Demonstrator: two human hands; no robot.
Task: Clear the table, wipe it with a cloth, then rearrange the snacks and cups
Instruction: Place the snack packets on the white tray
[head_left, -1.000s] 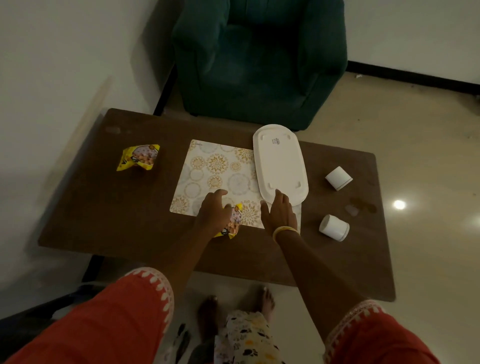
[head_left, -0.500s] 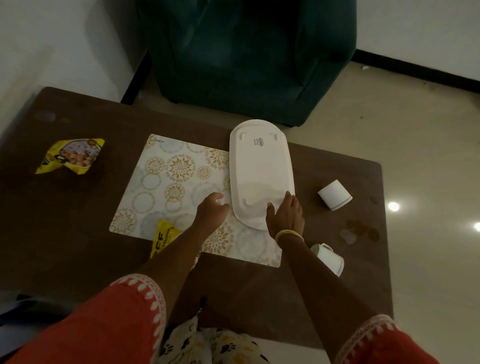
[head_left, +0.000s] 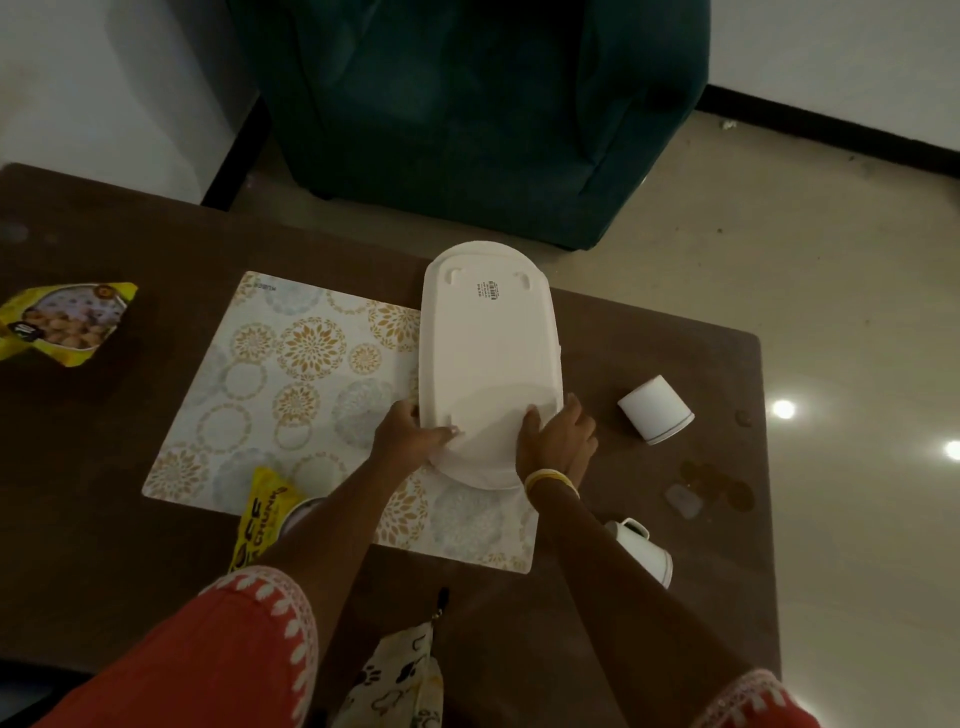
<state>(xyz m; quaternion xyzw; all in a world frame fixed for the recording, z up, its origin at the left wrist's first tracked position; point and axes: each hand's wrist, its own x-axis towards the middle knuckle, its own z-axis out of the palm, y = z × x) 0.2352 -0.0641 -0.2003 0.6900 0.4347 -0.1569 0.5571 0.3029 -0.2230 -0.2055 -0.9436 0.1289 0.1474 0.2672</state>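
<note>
Both hands, left hand (head_left: 410, 436) and right hand (head_left: 556, 441), clasp the near end of the upturned white tray (head_left: 491, 358) at frame centre on the patterned placemat (head_left: 291, 384), with two tipped cups (head_left: 655, 409) right, and snack packets (head_left: 62, 322) at far left and beneath the left forearm.

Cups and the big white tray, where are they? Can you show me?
Tray (head_left: 491, 358), head view: middle of its upturned underside.
Far cup (head_left: 655, 408), head view: side wall; it lies tipped over.
Near cup (head_left: 647, 553), head view: side wall, just below the handle.
</note>
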